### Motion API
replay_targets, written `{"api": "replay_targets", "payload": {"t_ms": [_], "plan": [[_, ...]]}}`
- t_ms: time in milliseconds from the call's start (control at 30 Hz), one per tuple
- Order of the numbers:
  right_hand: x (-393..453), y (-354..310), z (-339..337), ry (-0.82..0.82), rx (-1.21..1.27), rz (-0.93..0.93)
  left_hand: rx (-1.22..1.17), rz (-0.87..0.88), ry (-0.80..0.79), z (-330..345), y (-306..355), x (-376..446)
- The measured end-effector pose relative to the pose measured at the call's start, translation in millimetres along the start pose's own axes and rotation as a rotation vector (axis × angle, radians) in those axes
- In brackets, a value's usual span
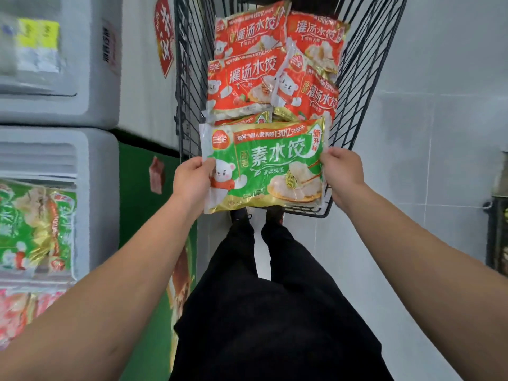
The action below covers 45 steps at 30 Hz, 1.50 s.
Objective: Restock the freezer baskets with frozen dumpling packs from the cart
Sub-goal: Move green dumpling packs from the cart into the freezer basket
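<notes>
A green dumpling pack [264, 166] with a white bear and gold trim is held flat over the near end of the black wire cart [365, 64]. My left hand [192, 180] pinches its left edge and my right hand [343, 171] grips its right edge. Behind it in the cart lie several red dumpling packs [247, 78], overlapping one another. At the far left the chest freezer [93, 188] shows green dumpling packs [35, 226] and red ones [16, 312] under its lid.
A second white freezer [90, 78] stands farther along the left, with yellow labels on its lid. A green floor mat [143, 215] runs beside the freezers. My black trousers fill the bottom centre. Grey floor tiles [439, 133] lie to the right, with a dark rack [499, 215] at the edge.
</notes>
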State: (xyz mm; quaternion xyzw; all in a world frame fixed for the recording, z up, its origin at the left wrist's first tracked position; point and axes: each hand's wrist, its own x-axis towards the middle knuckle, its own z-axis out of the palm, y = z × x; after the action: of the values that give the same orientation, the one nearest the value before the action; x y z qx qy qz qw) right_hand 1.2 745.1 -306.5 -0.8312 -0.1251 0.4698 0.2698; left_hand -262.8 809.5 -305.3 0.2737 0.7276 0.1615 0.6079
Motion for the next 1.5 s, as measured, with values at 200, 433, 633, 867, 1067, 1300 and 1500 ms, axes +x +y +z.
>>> {"api": "replay_targets", "payload": {"t_ms": [200, 433, 633, 867, 1067, 1300, 1500], "plan": [[-24.3, -47.0, 0.1, -0.134, -0.075, -0.203, -0.166, 0.057, 0.140, -33.6, -3.1, -51.1], [-66.1, -95.6, 70.9, -0.326, -0.171, -0.365, -0.426, 0.156, 0.294, -114.4, -6.8, -102.1], [-125.4, -119.6, 147.0, -0.502, -0.320, -0.501, -0.645, 0.167, 0.441, -185.2, -55.5, -139.7], [-220.6, -99.3, 261.0, -0.637, -0.450, -0.606, -0.748, 0.139, 0.655, -283.2, -129.8, -171.0], [-286.5, -84.7, 343.2, -0.666, -0.567, -0.680, -0.806, 0.109, 0.726, -350.2, -181.1, -178.2], [-337.1, -85.8, 429.4, -0.713, -0.642, -0.722, -0.885, 0.025, 0.728, -414.1, -208.2, -166.0], [-344.7, -118.6, 518.2, -0.752, -0.716, -0.768, -0.987, 0.008, 0.708, -458.0, -187.7, -138.4]]}}
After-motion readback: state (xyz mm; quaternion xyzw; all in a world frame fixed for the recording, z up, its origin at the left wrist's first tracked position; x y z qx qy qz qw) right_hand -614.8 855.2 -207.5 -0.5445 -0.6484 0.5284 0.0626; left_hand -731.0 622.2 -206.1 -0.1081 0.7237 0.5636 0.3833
